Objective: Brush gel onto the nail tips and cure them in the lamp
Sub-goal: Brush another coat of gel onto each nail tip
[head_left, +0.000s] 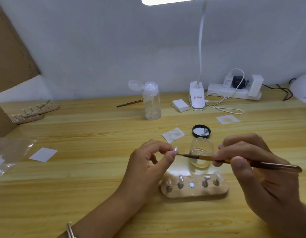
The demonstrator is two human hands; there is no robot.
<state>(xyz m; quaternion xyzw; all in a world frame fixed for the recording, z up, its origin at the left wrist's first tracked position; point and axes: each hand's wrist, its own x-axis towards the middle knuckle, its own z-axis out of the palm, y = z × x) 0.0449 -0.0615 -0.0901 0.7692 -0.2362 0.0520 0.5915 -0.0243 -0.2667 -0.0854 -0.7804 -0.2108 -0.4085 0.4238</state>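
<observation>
Left hand [148,162]: forearm enters from the bottom edge, with the hand lifted above the table [97,186]. Thumb and forefinger curl together, pinching a nail tip.
Nail tip [175,150]: small, pale, glossy oval held in the air, just left of the jar.
Brush [205,158]: slim, with dark bristles, a yellow ferrule and a brown handle. It lies almost level, bristles pointing left and touching the nail tip.
Jar [202,152]: clear and open, behind the brush, holding a little clear liquid.
Right hand [262,169]: fingers curled round the brush handle like a pen.

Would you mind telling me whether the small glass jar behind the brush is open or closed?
Open: the jar has no cap on its mouth, and a black lid lies upturned just behind it.
</observation>
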